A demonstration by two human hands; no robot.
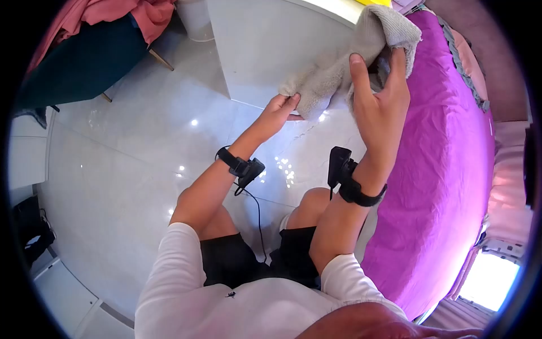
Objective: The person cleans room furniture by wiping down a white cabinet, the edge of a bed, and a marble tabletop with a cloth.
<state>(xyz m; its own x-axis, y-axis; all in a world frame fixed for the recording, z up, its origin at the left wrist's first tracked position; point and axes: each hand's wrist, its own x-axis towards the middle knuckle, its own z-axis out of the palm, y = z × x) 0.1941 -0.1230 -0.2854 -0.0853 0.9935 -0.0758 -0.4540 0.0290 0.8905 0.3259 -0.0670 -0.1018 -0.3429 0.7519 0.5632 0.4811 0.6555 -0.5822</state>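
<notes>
A grey, towel-like cloth (333, 85) stretches between my two hands above the floor, with its upper part folded over. My left hand (276, 116) pinches the lower left end between thumb and fingers. Higher up on the right, my right hand (381, 104) holds the folded part; its thumb and index finger are spread apart, and the fold of cloth hides some fingertips. Each forearm carries a black strap with a small black device, and a cable hangs from the left one (248, 171).
A purple-covered bed (423, 186) runs along my right side. Ahead stands a white cabinet (265, 51) with a yellow item (375, 2) on top. A dark teal chair (84, 68) with pink fabric is at far left, near a white bin (196, 20). The tiled floor (130, 147) is shiny.
</notes>
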